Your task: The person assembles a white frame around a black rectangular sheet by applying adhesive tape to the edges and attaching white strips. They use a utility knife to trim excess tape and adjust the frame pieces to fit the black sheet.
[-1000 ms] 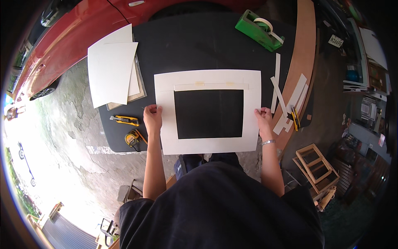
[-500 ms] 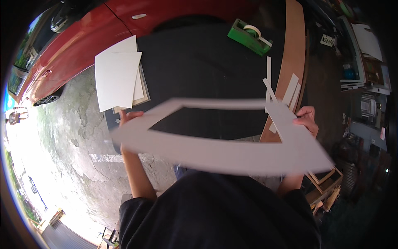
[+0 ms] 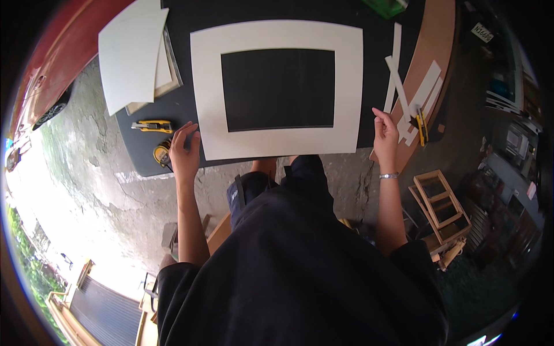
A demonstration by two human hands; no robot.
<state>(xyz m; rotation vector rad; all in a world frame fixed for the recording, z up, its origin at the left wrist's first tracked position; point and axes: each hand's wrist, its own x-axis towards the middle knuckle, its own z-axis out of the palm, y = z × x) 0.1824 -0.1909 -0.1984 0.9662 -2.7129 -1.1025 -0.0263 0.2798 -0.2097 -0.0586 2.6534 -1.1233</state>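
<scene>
A white mat board frame (image 3: 280, 141) with a rectangular window lies flat on the black tabletop (image 3: 378, 52); the dark surface shows through its opening. By its lower left edge is my left hand (image 3: 186, 151), fingers loosely bent and apart, holding nothing; whether the fingertips touch the board is hard to tell. My right hand (image 3: 385, 135) hovers off the board's right edge, empty, with its fingers loosely bent. Beside my left hand lie a yellow utility knife (image 3: 152, 126) and a yellow tape measure (image 3: 163, 153). Another yellow cutter knife (image 3: 420, 127) lies right of my right hand.
White sheets (image 3: 130, 55) are stacked at the table's left. Narrow white strips (image 3: 395, 69) lie at the right, some on a brown board (image 3: 435, 34). A green tape dispenser (image 3: 388, 6) is at the far edge. Wooden frames (image 3: 441, 205) stand on the floor at right.
The white frame, held up and tilted in both hands before, now lies flat on the table. Both hands have let go and sit at its sides. The view has shifted, revealing the knives and tape measure.
</scene>
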